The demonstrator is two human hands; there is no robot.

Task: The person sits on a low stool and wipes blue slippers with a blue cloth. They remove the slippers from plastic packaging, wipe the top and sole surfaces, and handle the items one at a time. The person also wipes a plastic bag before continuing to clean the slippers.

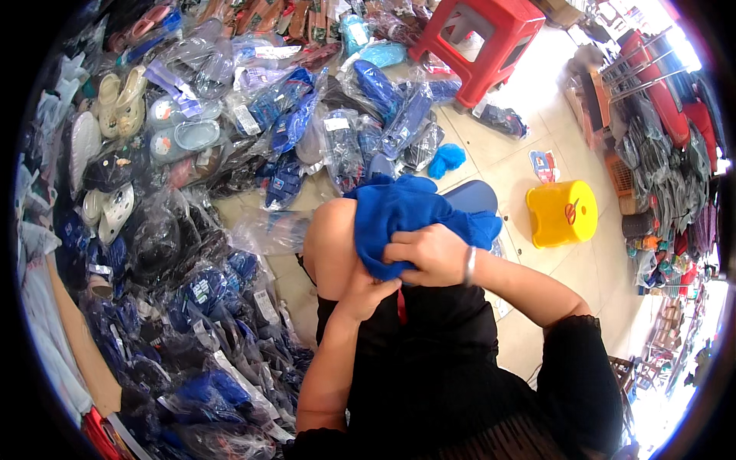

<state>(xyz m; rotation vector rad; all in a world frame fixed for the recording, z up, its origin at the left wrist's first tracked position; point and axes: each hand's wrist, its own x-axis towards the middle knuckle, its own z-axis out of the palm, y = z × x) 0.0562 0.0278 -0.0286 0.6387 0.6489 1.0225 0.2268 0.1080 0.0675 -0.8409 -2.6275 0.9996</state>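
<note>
A blue cloth (pixel 397 201) lies draped over my bent knees, bunched up towards my lap. My left hand (pixel 362 293) grips its near edge, fingers partly hidden under the fabric. Just to the right, my right hand (pixel 431 256), with a silver bracelet at the wrist, pinches a fold of the same cloth. The two hands are almost touching. Beyond the cloth, a blue-grey slipper (pixel 472 196) shows on the tiled floor, and a small bright-blue bundle (pixel 447 161) lies farther off.
Heaps of plastic-bagged slippers and clogs (pixel 184 135) cover the floor ahead and to the left. A red plastic stool (pixel 489 52) stands ahead. On the right is a yellow stool (pixel 582 215) with red-handled scissors (pixel 570 211) on it, and hanging goods (pixel 673 172) beyond.
</note>
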